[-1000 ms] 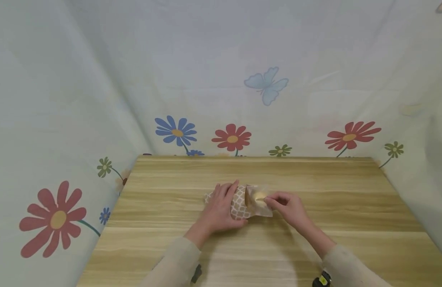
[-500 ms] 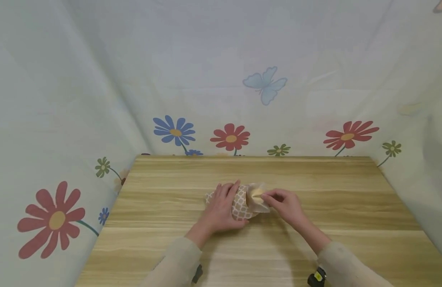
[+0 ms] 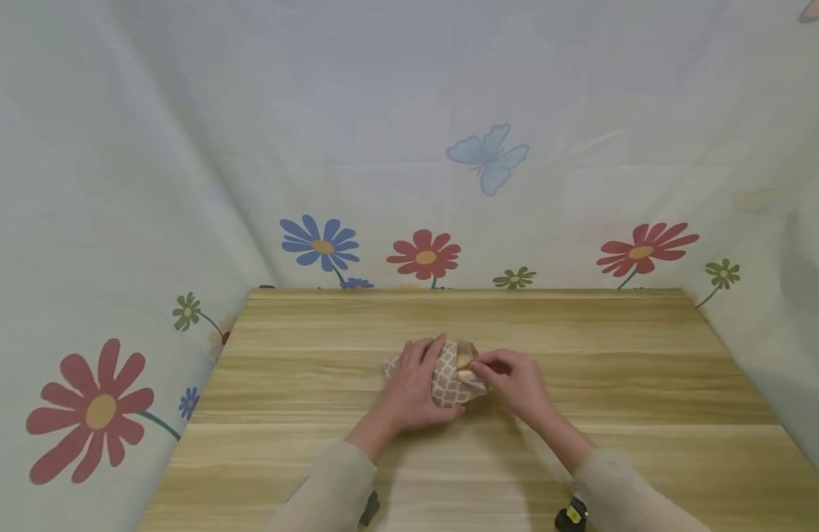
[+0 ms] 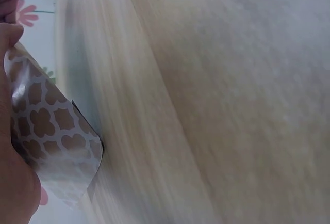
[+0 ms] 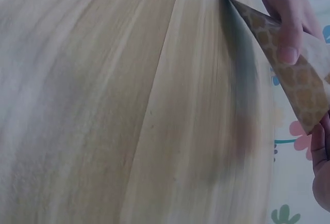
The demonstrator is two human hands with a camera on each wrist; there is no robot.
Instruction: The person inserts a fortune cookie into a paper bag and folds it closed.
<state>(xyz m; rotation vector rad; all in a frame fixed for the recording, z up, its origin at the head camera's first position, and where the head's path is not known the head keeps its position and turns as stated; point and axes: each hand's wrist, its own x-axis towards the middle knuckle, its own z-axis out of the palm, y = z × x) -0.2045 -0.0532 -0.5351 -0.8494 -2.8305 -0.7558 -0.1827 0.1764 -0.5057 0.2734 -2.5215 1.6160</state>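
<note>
A tan pouch with a white lattice pattern (image 3: 447,384) lies on the wooden table, its mouth facing right. My left hand (image 3: 409,384) grips it from above, fingers over the far side and thumb along the near edge. In the left wrist view the patterned pouch (image 4: 46,123) is tilted, with its corner near the tabletop. My right hand (image 3: 516,380) pinches a small clear packet with pale yellow contents (image 3: 464,361) between thumb and index finger, at the pouch's mouth. Part of the packet is hidden inside the pouch. The right wrist view shows the left thumb (image 5: 289,53) against the pouch.
The wooden tabletop (image 3: 303,325) surrounds the hands on every side. A pale cloth backdrop (image 3: 549,96) with printed flowers and a butterfly hangs behind and beside it. A black device with a yellow mark (image 3: 569,515) shows by the right sleeve.
My right hand has moved left toward the pouch, carrying the clear packet farther into its mouth, so less of it sticks out. The left hand has stayed on the pouch.
</note>
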